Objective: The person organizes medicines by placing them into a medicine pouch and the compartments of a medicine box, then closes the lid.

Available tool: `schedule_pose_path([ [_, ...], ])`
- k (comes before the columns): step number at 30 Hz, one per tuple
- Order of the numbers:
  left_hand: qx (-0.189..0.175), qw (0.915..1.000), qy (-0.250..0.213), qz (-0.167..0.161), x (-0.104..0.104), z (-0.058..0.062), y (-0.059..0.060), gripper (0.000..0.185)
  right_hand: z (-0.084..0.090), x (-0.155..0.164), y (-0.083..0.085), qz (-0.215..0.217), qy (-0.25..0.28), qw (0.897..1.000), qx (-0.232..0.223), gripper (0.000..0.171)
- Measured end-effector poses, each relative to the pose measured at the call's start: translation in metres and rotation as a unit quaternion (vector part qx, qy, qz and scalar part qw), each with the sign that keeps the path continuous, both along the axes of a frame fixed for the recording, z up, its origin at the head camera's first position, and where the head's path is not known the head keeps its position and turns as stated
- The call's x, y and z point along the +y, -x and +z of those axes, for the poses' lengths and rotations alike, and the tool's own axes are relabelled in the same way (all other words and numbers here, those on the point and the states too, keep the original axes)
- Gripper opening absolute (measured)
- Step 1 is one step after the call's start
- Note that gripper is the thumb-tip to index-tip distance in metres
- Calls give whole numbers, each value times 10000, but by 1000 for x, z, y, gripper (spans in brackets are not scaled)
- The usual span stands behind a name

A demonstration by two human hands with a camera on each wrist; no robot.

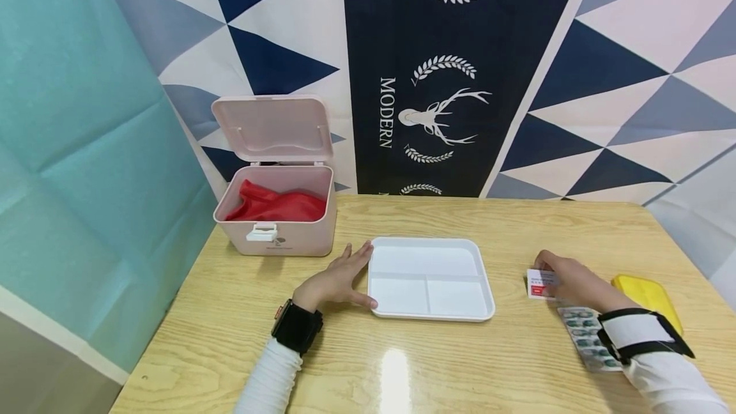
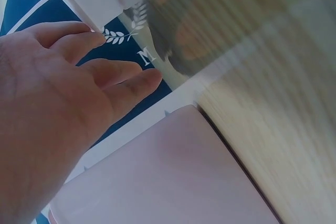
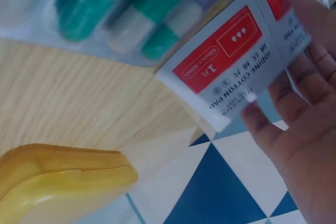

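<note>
My left hand (image 1: 339,278) lies flat on the wooden table, fingers straight, touching the left rim of a white divided tray (image 1: 477,254). In the left wrist view the left hand (image 2: 68,93) shows straight fingers above the pink box (image 2: 173,177). My right hand (image 1: 566,280) pinches a small white and red packet (image 1: 540,284) at the table's right. The right wrist view shows the packet (image 3: 231,61), printed in red, held by the fingers (image 3: 294,103). A blister strip of green and white capsules (image 1: 586,336) lies just under the right wrist.
A pink storage box (image 1: 276,209) with its lid raised stands at the back left, with something red (image 1: 276,204) inside. A yellow case (image 1: 652,296) lies at the right edge behind my right arm. A patterned backdrop hangs behind the table.
</note>
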State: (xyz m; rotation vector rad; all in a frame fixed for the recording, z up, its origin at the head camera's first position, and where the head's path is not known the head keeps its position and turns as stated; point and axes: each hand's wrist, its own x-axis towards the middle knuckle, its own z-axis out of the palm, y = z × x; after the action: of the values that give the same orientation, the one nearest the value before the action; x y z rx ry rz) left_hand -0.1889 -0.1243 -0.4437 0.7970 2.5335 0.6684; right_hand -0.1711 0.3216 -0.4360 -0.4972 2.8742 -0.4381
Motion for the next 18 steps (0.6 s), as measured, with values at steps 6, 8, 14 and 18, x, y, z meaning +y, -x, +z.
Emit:
schedule_pose_path([
  [6, -22, 10000, 43, 10, 0, 0, 0, 106, 11, -12, 3, 77, -34, 9991, 423, 35],
  [8, -15, 10000, 52, 26, 0, 0, 0, 107, 17, -17, 3, 74, -25, 9986, 518, 37],
  [14, -15, 10000, 71, 63, 1, -1, 1, 108, 37, -40, 4, 26, 92, 9968, 789, 39],
  [18, -16, 9999, 85, 77, 2, -1, 0, 108, 45, -63, 4, 187, 274, 9944, 999, 39],
])
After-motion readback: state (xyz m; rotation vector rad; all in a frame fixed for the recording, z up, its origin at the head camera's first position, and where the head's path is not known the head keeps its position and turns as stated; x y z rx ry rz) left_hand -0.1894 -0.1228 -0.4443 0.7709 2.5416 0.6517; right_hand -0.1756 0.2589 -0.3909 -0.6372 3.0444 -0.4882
